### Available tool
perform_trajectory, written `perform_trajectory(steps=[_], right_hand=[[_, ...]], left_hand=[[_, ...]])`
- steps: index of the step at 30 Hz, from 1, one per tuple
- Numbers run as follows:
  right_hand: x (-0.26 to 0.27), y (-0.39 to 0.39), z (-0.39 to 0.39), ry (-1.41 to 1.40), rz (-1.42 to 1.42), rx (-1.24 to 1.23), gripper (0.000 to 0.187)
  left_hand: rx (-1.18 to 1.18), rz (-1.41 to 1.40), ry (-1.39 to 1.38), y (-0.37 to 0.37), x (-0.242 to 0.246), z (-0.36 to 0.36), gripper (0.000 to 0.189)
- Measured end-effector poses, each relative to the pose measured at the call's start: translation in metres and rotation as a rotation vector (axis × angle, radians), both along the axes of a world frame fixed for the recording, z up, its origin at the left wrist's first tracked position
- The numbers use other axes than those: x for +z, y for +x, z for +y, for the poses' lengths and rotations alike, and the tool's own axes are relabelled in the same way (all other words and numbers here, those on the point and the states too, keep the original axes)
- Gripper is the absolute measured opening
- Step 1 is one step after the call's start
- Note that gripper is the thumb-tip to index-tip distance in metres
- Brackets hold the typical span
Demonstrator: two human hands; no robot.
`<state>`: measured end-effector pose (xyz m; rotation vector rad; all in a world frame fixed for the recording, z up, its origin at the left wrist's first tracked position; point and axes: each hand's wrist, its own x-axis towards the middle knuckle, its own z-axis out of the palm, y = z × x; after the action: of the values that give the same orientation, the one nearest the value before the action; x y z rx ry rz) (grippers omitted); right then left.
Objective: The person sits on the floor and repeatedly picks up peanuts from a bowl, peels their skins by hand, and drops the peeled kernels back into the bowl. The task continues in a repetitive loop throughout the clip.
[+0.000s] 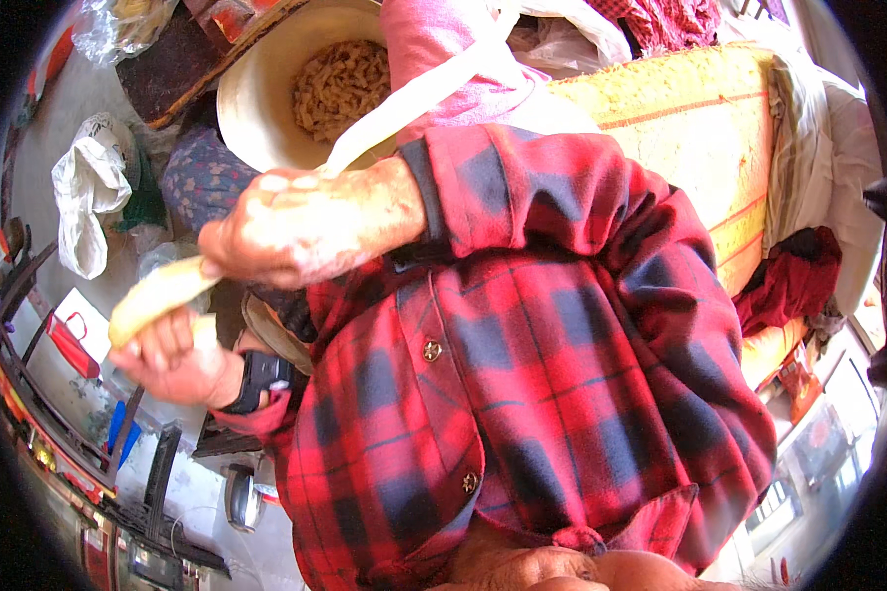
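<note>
My right hand (296,225) reaches across my chest, its fingers closed around a long pale strip (406,103) whose material I cannot tell. From that hand the strip runs up over a pink-clothed leg (443,66) to the top of the view. A curved, pale yellow length (162,292) bridges my right fingertips and my left hand (181,354). Whether it belongs to the same strip is hidden by the right hand. The left hand, lower and to the left with a black watch (259,380) at its wrist, grips that yellow length; a short end shows beside its fingers.
Beyond my right hand stands a cream-coloured pot (247,111) holding many light brown pieces. A dark wooden board (185,66) lies beside it. White plastic bags (89,192) rest on the floor at left. A yellow, rough-edged padded slab (687,140) stands at right with draped cloth.
</note>
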<state>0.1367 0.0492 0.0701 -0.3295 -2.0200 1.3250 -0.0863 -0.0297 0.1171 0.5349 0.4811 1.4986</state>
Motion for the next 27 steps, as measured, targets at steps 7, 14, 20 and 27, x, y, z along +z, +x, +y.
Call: perform_trajectory(steps=[7,14,20,27], right_hand=[[-0.04,0.034,-0.003,0.035,-0.016,-0.093,0.016],[-0.036,0.055,-0.012,-0.363,-0.106,-0.027,0.033],[-0.038,0.056,-0.015,-0.776,-0.136,0.027,0.039],[-0.04,0.054,-0.015,-0.788,-0.066,-0.102,0.034]], left_hand=[[0.142,1.757,0.44,0.08,-0.032,0.019,0.025],[-0.015,1.737,0.438,0.085,-0.048,0.016,0.023],[-0.05,1.614,0.434,0.092,-0.053,0.02,0.014],[0.118,1.578,0.46,0.097,-0.057,0.019,0.017]])
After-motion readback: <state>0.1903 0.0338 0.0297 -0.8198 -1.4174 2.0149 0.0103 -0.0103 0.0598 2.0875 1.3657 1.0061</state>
